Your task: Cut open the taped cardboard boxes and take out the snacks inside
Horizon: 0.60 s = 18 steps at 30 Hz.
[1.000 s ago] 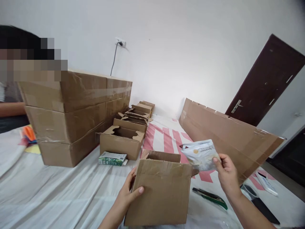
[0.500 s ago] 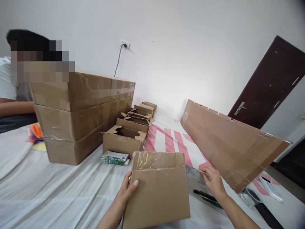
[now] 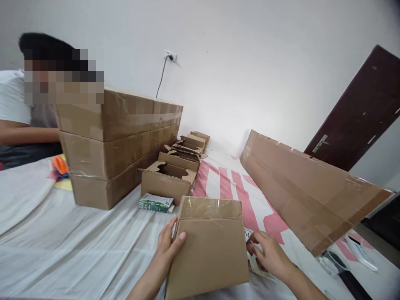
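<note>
A small taped cardboard box (image 3: 209,246) stands in front of me on the white sheet. My left hand (image 3: 168,241) grips its left side, thumb on the front face. My right hand (image 3: 268,256) rests low at the box's right side, fingers curled over a pale packet (image 3: 254,266) that is mostly hidden beneath it. The box's top flaps lie closed under shiny tape.
Stacked large cartons (image 3: 118,146) stand at the left, with a person (image 3: 21,116) sitting behind them. Open small boxes (image 3: 170,179) and a green-white pack (image 3: 156,203) lie behind my box. A long cardboard panel (image 3: 312,196) leans on the right, with a tape roll (image 3: 333,260) below it.
My right hand brought the white packet down from above the box to the sheet beside it. The box's top went from open to closed, and the view shifted slightly.
</note>
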{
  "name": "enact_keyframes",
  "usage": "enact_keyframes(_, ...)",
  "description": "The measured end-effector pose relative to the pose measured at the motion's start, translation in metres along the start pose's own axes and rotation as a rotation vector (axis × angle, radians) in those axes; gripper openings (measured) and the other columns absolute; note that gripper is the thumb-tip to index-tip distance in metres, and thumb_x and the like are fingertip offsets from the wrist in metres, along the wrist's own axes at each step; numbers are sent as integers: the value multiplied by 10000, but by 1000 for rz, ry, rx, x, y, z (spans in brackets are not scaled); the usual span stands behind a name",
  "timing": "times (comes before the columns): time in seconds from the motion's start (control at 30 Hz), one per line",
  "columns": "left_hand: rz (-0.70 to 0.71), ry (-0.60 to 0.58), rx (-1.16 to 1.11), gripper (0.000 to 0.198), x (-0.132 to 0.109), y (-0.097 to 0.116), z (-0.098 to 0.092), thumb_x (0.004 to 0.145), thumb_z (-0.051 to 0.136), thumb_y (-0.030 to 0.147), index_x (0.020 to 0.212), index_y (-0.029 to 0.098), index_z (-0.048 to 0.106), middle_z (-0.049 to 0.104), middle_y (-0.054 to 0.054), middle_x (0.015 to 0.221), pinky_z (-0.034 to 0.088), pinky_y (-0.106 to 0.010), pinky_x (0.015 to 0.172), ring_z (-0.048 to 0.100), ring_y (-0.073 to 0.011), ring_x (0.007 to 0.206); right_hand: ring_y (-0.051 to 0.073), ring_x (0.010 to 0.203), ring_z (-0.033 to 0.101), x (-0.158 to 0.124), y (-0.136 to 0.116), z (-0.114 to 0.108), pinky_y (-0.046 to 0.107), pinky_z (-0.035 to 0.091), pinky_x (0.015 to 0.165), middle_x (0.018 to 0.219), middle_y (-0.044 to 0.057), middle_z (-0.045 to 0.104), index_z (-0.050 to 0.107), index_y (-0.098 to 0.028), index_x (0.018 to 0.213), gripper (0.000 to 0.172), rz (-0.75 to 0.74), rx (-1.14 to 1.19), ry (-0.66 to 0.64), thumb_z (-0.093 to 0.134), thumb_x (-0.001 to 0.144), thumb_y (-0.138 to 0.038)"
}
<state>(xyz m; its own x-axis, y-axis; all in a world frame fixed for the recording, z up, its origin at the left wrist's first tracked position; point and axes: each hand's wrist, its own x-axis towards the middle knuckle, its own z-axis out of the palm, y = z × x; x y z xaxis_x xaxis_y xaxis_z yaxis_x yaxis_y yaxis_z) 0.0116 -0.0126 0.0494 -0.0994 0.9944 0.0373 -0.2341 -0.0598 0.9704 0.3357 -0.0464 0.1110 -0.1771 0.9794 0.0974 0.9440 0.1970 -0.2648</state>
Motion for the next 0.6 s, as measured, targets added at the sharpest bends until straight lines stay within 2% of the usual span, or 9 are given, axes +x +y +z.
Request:
enact_keyframes(0.07, 40, -1, 45, 639, -6, 8, 0, 785, 596, 559, 1348, 281, 476, 339, -60, 1511, 56, -481, 1188, 135, -318, 1451, 230, 1013, 603, 2, -7, -6, 393, 477, 877, 1110, 106, 651, 573, -194, 1127, 295, -15, 125, 60, 389, 942, -331)
enact_keyframes(0.13, 108, -93, 36, 662, -11, 16, -1, 772, 615, 545, 1370, 313, 453, 247, -11, 1567, 43, -463, 1191, 80, -303, 1464, 241, 1127, 569, 1, -16, -8, 417, 466, 950, 1265, 136, 590, 474, -197, 1308, 416, -91, 214, 31, 374, 957, -398)
enact_keyframes(0.2, 193, -159, 17, 641, -12, 22, -6, 743, 651, 531, 1330, 320, 502, 186, 12, 1589, 71, -478, 1186, 59, -318, 1465, 254, 1206, 529, -3, -25, -7, 435, 452, 993, 1340, 151, 542, 398, -198, 1396, 493, -153, 256, -10, 372, 960, -427)
enact_keyframes(0.27, 267, -146, 28, 544, -11, 26, -11, 697, 697, 530, 1181, 292, 628, 266, -7, 1565, 109, -488, 1177, 88, -352, 1456, 264, 1231, 514, -7, -32, -6, 444, 450, 1004, 1354, 155, 535, 385, -200, 1415, 519, -175, 271, -12, 390, 954, -439)
enact_keyframes(0.33, 272, -85, 34, 472, -11, 29, -16, 682, 707, 547, 1056, 260, 689, 452, -48, 1460, 202, -480, 1153, 237, -381, 1411, 267, 1197, 543, -9, -29, -5, 436, 464, 988, 1314, 144, 572, 456, -209, 1366, 485, -162, 272, 23, 414, 944, -443)
enact_keyframes(0.4, 171, -36, -10, 500, -12, 30, -18, 683, 697, 571, 1056, 238, 689, 624, -75, 1269, 390, -459, 1037, 484, -388, 1237, 258, 1140, 582, -11, -15, -6, 420, 478, 966, 1243, 125, 622, 560, -214, 1261, 422, -90, 257, 81, 402, 943, -441)
enact_keyframes(0.47, 55, 14, -84, 544, -15, 32, -19, 675, 695, 587, 1067, 211, 684, 714, -73, 1059, 513, -405, 838, 636, -347, 967, 256, 1103, 603, -14, 11, -6, 408, 488, 942, 1188, 112, 651, 627, -213, 1164, 397, 35, 204, 112, 392, 935, -437)
enact_keyframes(0.53, 7, 62, -139, 531, -18, 33, -20, 660, 709, 583, 1012, 186, 701, 738, -60, 899, 528, -346, 708, 659, -297, 800, 267, 1090, 608, -21, 45, -2, 407, 488, 930, 1163, 108, 662, 663, -211, 1108, 364, 150, 101, 77, 442, 895, -406)
enact_keyframes(0.6, 13, 106, -184, 501, -18, 34, -21, 655, 718, 571, 958, 172, 713, 735, -51, 813, 517, -310, 656, 659, -271, 746, 284, 1110, 595, -33, 77, 6, 413, 460, 955, 1167, 95, 665, 681, -227, 1100, 345, 211, -10, 1, 543, 796, -318)
